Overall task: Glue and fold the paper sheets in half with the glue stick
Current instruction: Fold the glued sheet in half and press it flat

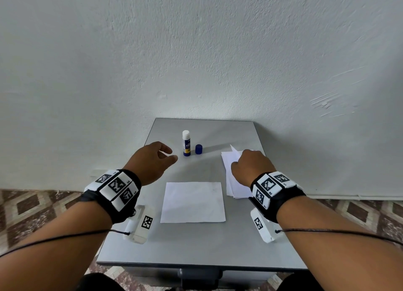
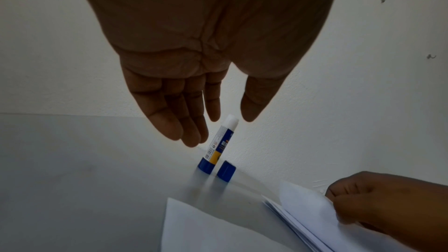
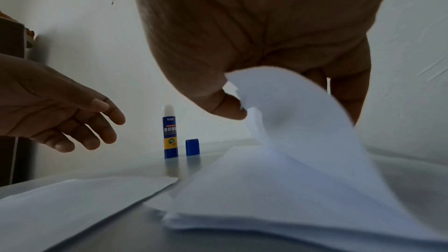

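Table top (image 1: 192, 242): smooth grey, faintly reflective. Paper sheets (image 1: 193, 202): thin, matt white. Glue stick (image 1: 186, 145): glossy plastic; blue cap (image 1: 198, 149). Wall (image 1: 196, 50): rough plaster.

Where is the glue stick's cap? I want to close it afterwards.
In the head view the blue cap stands on the grey table just right of the upright glue stick, apart from it, between the two hands.

Grey table (image 1: 196, 247) bears glue stick (image 1: 186, 143), cap (image 1: 198, 149), single sheet (image 1: 193, 202), paper stack (image 1: 234, 181).
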A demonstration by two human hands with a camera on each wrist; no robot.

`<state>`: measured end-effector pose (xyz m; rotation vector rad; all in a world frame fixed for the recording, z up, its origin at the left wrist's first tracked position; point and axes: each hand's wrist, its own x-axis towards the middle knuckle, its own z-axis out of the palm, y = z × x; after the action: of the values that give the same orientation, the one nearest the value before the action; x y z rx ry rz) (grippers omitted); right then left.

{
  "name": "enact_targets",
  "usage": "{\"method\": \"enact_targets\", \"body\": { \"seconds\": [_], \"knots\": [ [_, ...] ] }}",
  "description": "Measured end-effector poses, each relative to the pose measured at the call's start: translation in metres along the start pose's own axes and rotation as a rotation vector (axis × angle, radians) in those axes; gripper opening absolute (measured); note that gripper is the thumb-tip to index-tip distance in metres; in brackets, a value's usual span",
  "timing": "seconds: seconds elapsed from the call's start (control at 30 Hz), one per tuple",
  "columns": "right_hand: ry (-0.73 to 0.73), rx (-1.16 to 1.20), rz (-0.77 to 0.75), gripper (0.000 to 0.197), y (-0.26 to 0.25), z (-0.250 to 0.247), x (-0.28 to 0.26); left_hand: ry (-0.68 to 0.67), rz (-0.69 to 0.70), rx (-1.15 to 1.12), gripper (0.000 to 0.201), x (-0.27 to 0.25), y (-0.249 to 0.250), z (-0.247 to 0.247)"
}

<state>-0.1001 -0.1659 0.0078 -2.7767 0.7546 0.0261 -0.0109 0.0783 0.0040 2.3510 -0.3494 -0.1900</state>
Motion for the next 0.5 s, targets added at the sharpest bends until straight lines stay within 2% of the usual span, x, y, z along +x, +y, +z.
{"method": "enact_targets", "body": {
  "seconds": [0.1,0.2,0.27,0.33,0.43,0.5],
  "knots": [
    [-0.014,-0.043,-0.003,0.02,0.002,-0.008,0.0,-0.005,0.005,0.011,0.029,-0.002,0.002,-0.001],
    [0.042,-0.11,-0.054,0.023,0.001,-0.031,-0.006,-0.002,0.024,0.002,0.028,-0.006,0.007,-0.002],
    [0.094,-0.2,-0.144,0.02,-0.004,-0.051,-0.011,0.008,0.067,-0.012,0.03,-0.008,0.013,-0.004],
    [0.118,-0.21,-0.301,0.011,-0.011,-0.067,-0.015,0.006,0.155,-0.044,0.038,-0.013,0.021,-0.008],
    [-0.011,-0.09,-0.534,0.014,-0.026,-0.08,-0.022,-0.059,0.287,-0.043,0.049,-0.019,0.034,-0.016],
    [-0.103,0.027,-0.595,0.015,-0.035,-0.08,-0.027,-0.092,0.287,-0.025,0.04,-0.021,0.035,-0.02]
  ]
}}
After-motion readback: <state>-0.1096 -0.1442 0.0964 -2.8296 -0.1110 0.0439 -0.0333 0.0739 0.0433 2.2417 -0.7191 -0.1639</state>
